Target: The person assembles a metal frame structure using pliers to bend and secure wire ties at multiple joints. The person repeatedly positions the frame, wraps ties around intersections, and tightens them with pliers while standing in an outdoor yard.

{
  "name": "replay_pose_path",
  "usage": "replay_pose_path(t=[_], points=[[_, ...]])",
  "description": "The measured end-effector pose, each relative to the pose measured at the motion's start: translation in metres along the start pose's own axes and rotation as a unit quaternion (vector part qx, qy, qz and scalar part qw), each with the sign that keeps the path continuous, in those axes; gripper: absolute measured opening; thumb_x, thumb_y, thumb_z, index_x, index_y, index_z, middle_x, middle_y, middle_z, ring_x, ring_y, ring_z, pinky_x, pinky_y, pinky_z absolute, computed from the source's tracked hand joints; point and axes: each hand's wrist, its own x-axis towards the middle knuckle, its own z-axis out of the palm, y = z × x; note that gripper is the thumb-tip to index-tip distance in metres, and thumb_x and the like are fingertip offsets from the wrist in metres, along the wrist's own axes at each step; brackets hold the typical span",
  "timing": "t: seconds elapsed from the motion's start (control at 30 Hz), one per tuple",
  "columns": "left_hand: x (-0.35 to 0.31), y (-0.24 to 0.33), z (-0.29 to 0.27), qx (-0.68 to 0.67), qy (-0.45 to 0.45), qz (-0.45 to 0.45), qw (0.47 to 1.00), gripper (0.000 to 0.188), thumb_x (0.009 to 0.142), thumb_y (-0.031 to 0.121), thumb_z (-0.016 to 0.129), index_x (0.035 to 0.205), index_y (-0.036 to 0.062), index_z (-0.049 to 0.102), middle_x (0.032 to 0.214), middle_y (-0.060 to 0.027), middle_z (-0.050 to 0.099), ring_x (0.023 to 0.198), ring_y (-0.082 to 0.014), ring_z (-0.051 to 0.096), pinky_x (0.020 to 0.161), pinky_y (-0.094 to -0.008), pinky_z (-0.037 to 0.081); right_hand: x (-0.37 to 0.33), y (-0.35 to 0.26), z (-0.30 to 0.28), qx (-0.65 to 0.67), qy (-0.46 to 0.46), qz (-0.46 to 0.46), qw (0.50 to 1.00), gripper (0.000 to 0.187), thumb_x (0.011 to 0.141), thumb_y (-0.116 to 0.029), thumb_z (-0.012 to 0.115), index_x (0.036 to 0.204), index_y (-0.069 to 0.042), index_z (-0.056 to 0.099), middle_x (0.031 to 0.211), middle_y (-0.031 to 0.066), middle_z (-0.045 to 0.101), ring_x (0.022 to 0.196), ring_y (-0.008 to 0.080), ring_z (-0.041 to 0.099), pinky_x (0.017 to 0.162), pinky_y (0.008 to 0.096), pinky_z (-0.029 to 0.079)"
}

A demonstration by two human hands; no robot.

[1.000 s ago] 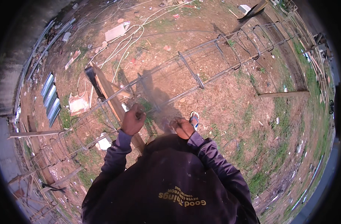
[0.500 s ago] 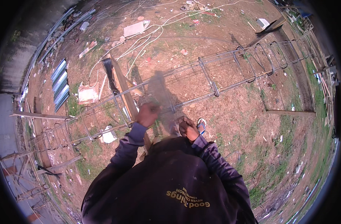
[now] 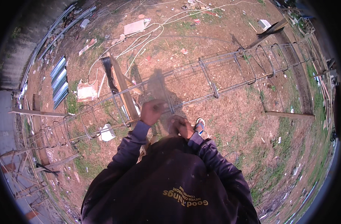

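Observation:
A long cage of steel reinforcing bars (image 3: 230,88) with square stirrups crosses in front of me, rising from left to right. My left hand (image 3: 152,112) is at the cage's near bar, its fingers curled in beside a stirrup (image 3: 166,93). Just to the right and nearer my body is my right hand (image 3: 181,126), closed, with its fingertips toward the left hand. Whatever either hand pinches is too small to make out. A bundle of thin black wire (image 3: 108,71) hangs by the wooden post (image 3: 120,82) left of my hands.
Blue-and-white corrugated sheets (image 3: 58,83) and a flat board (image 3: 87,92) lie at the left. A pale hose or cable (image 3: 148,36) loops over the ground beyond the cage. Wooden supports (image 3: 290,115) stand at the right. A white scrap (image 3: 107,133) lies under the cage.
My right hand has shifted left, closer to the left one. The left hand has moved slightly right and up along the near bar, fingers still curled.

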Motion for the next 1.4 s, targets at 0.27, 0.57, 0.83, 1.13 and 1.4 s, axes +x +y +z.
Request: replay_pose_path(t=[0.27, 0.57, 0.83, 1.13, 1.4], points=[[-0.01, 0.013, -0.004, 0.067, -0.021, 0.259, 0.963, 0.024, 0.087, 0.008, 0.067, 0.11, 0.0002, 0.068, 0.088, -0.0115, 0.071, 0.073, -0.0142, 0.065, 0.063, -0.0281, 0.052, -0.016, -0.006, 0.001, 0.076, 0.012, 0.008, 0.997, 0.037, 0.099, -0.018, 0.049, 0.133, -0.007, 0.054, 0.066, 0.0012, 0.054, 0.048, 0.008, 0.044, 0.045, 0.0235, 0.035], [0.002, 0.005, -0.011, -0.012, -0.03, -0.04, 0.999, 0.034, 0.096, 0.028, 0.059, 0.112, -0.0016, 0.066, 0.086, -0.0119, 0.071, 0.063, -0.0127, 0.062, 0.053, -0.0287, 0.049, -0.012, -0.001, 0.002, 0.174, 0.018, 0.027, 0.984, 0.035, 0.097, -0.01, 0.047, 0.13, -0.005, 0.057, 0.067, 0.0012, 0.051, 0.046, 0.0068, 0.039, 0.044, 0.0228, 0.032], [0.031, 0.021, -0.006, 0.137, -0.204, -0.017, 0.969, 0.05, 0.092, 0.041, 0.064, 0.067, -0.0021, 0.069, 0.047, -0.0047, 0.055, 0.045, -0.0088, 0.05, 0.045, -0.0285, 0.039, -0.011, 0.001, 0.005, 0.129, 0.044, 0.02, 0.99, 0.032, 0.097, -0.013, 0.05, 0.127, -0.008, 0.061, 0.067, 0.0015, 0.054, 0.047, 0.0056, 0.04, 0.044, 0.0223, 0.033], [0.022, 0.017, -0.008, 0.086, -0.186, -0.052, 0.977, 0.041, 0.088, 0.041, 0.067, 0.072, 0.0029, 0.072, 0.052, -0.01, 0.056, 0.049, -0.0183, 0.054, 0.053, -0.0356, 0.043, -0.014, -0.002, 0.008, 0.073, 0.021, -0.008, 0.997, 0.032, 0.097, -0.014, 0.053, 0.127, -0.01, 0.063, 0.065, -0.0015, 0.053, 0.049, 0.0053, 0.041, 0.045, 0.0225, 0.034], [0.02, 0.016, -0.006, 0.107, -0.154, 0.002, 0.982, 0.041, 0.088, 0.042, 0.067, 0.072, 0.0042, 0.072, 0.055, -0.0117, 0.059, 0.05, -0.0206, 0.056, 0.054, -0.0366, 0.044, -0.022, -0.023, 0.008, 0.008, 0.006, 0.006, 1.0, 0.031, 0.097, -0.014, 0.053, 0.126, -0.011, 0.064, 0.063, -0.0045, 0.05, 0.05, 0.0041, 0.039, 0.046, 0.022, 0.033]])
